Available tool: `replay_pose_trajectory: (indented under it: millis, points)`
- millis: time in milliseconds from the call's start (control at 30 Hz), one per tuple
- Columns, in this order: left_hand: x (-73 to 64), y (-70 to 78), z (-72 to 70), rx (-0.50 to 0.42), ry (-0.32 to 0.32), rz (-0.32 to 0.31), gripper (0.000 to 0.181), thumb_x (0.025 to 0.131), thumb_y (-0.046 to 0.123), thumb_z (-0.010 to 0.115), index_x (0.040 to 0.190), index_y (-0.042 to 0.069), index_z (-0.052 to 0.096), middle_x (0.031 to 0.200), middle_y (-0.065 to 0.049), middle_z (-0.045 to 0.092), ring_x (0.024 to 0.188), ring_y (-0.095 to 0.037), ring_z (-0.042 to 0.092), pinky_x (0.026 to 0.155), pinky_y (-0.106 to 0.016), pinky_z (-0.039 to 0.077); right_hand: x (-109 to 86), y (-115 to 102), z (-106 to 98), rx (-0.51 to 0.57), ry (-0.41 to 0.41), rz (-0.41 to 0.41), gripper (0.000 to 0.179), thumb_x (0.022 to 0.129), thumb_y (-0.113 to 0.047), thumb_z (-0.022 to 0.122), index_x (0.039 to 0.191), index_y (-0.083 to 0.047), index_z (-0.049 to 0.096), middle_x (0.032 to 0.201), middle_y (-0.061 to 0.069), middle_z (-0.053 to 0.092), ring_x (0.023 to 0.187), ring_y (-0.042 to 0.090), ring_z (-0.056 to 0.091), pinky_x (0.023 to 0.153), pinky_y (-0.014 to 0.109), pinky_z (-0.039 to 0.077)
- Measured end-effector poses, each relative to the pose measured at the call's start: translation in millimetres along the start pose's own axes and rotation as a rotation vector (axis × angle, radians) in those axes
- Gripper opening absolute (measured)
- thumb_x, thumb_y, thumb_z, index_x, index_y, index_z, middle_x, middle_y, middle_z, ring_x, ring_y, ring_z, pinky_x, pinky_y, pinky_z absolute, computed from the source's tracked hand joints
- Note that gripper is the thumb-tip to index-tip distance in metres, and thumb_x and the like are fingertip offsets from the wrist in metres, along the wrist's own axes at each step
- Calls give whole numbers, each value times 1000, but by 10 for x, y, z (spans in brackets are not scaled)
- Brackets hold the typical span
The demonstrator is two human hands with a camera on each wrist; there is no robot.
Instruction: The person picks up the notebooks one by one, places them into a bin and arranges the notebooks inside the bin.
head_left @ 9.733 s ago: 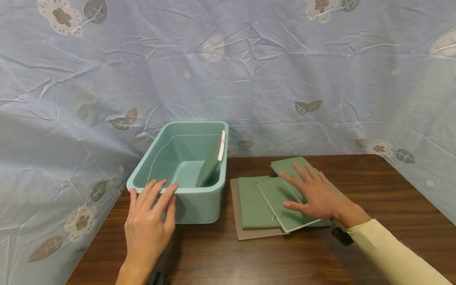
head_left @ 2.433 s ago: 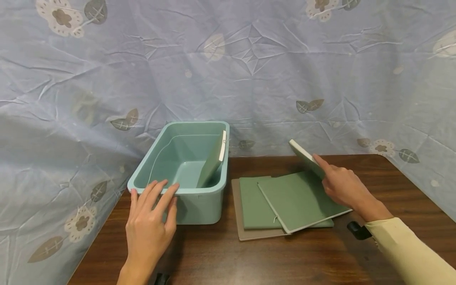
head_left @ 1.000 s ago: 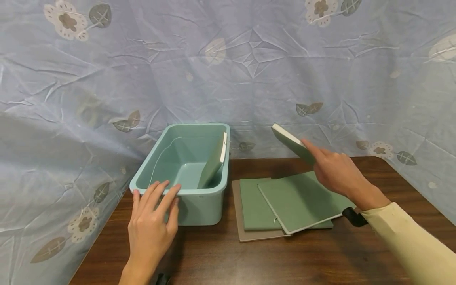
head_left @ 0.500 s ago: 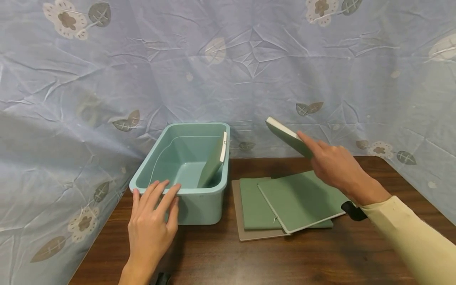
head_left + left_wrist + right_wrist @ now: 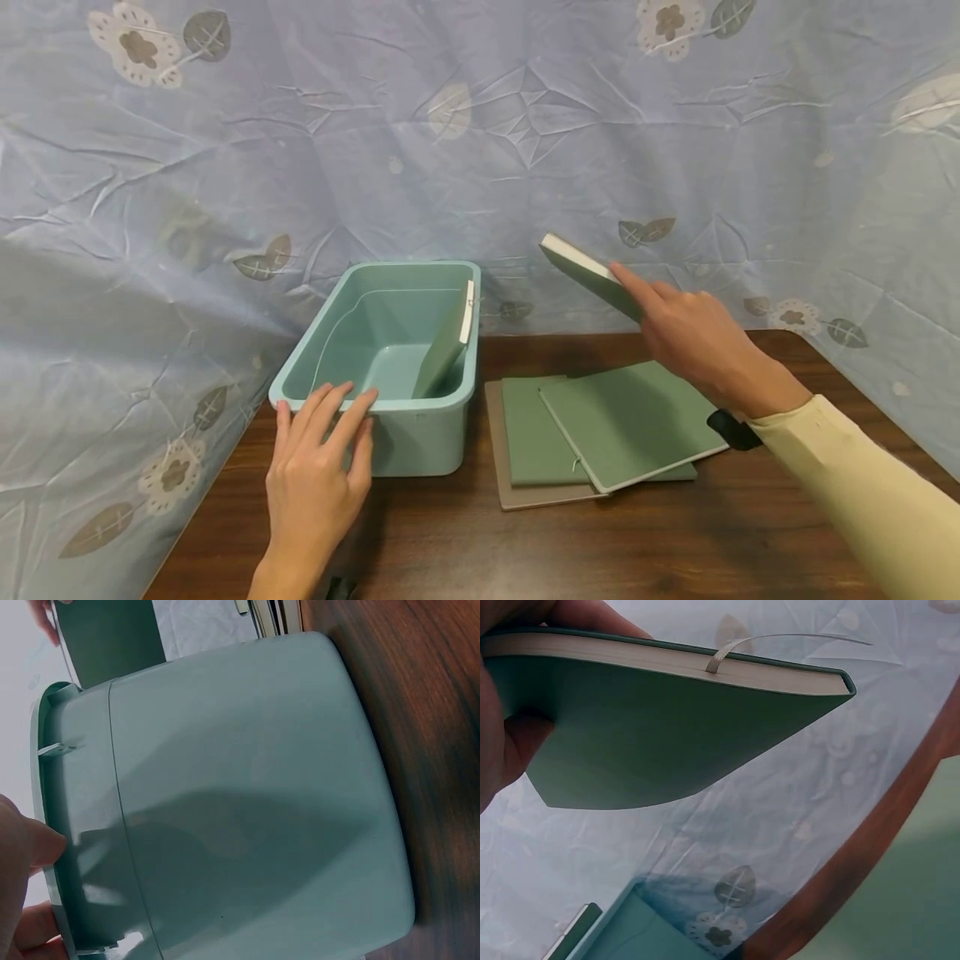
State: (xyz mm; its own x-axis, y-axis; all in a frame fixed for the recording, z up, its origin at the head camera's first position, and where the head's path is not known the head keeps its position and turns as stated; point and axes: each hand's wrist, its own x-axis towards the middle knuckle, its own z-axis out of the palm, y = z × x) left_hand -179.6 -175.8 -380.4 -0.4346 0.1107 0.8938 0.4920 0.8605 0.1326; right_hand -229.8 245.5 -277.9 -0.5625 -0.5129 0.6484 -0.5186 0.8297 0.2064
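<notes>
In the head view my right hand (image 5: 693, 342) holds a green notebook (image 5: 592, 279) tilted in the air above the table's back edge. The right wrist view shows my thumb (image 5: 529, 742) on the cover of this notebook (image 5: 652, 735), with a ribbon (image 5: 715, 660) hanging from its pages. My left hand (image 5: 318, 475) holds the near rim of a blue-green plastic bin (image 5: 420, 446), thumb outside and fingers over the edge. Inside the bin, another green notebook (image 5: 442, 350) leans against the right wall, pale page edge facing up.
Right of the bin lies an overlapping pile: a beige notebook (image 5: 498, 467) at the bottom, a green notebook (image 5: 528, 433) on it, and a light-edged green one (image 5: 637, 425) on top. The dark wooden table (image 5: 465, 550) ends at a patterned cloth backdrop (image 5: 517, 192).
My right hand was open over the pile at first; it then took a green notebook, raised it and moved it left towards the bin. My left hand has stayed on the rim.
</notes>
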Motion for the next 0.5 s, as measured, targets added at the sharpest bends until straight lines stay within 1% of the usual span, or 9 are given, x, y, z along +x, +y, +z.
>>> replay_pose_trajectory:
  millis: [200,300,433,500]
  points:
    - [1,3,1,-5,0,0,29,91,14,63,118,16,73,122,-11,69,119,-36,60,111,-71,29,121,-69,-49,-22,-1,4,73,81,5,56,151,-12,40,91,19,69,48,28,55,44,45,46]
    - [3,6,-1,-9,2,-3,29,91,14,63,118,16,73,121,-11,69,119,-36,60,111,-70,29,177,-103,-68,-25,4,0,72,82,3,55,150,-12,40,98,20,70,47,27,54,45,46,47]
    - [6,8,-3,-14,4,-10,29,91,14,63,118,16,73,121,-11,69,119,-36,59,111,-70,28,233,-138,-90,-19,12,-13,72,81,3,54,150,-12,40,101,20,71,45,25,49,44,46,46]
    - [6,7,-2,-13,5,-9,29,91,14,63,118,16,73,121,-11,69,119,-35,59,111,-70,28,257,-153,-99,-20,13,-17,73,81,3,54,151,-12,39,98,19,70,44,23,46,43,44,45]
